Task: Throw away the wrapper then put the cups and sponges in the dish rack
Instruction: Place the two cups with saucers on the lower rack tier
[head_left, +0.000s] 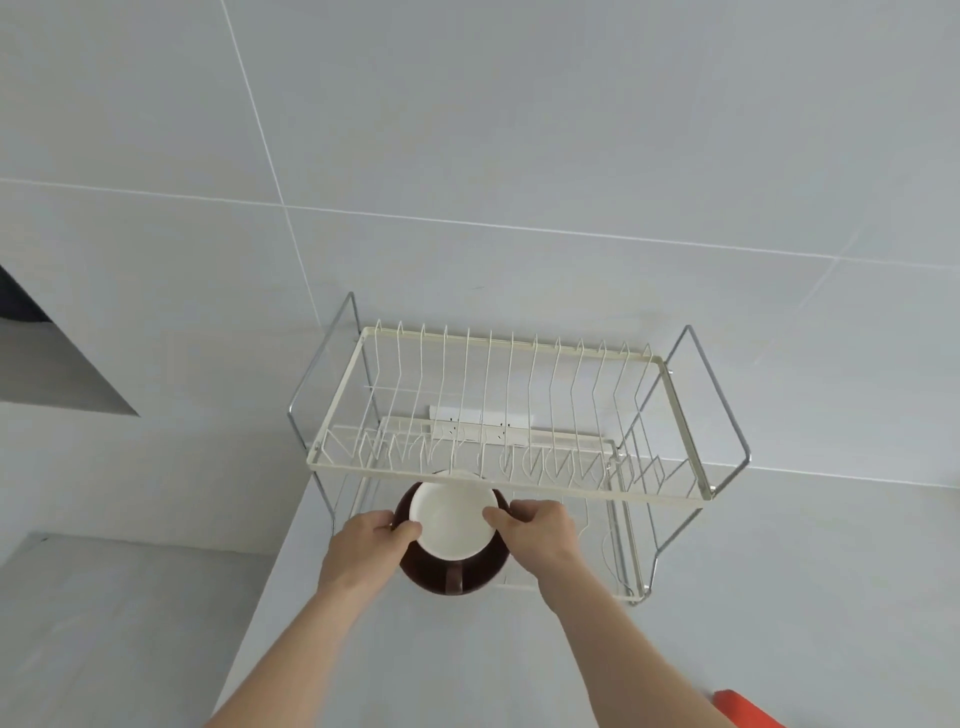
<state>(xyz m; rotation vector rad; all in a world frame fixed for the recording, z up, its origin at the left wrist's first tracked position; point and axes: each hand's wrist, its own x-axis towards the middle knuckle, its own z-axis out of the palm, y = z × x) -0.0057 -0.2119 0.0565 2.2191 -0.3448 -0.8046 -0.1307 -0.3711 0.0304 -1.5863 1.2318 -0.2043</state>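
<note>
A two-tier wire dish rack (680, 415) stands on the white counter against the tiled wall. At its lower tier's front left, a white cup (452, 525) sits inside a larger dark brown cup (462, 574) whose handle faces me. My left hand (369, 540) grips the cups' left rim and my right hand (540, 530) grips the right rim. The upper tier holds nothing that I can see. No wrapper or sponge is clearly in view.
An orange-red object (748, 709) pokes in at the bottom right edge of the counter. The counter (415, 665) drops off on the left to a lower grey surface (119, 597). A wall recess (47, 374) sits at the far left.
</note>
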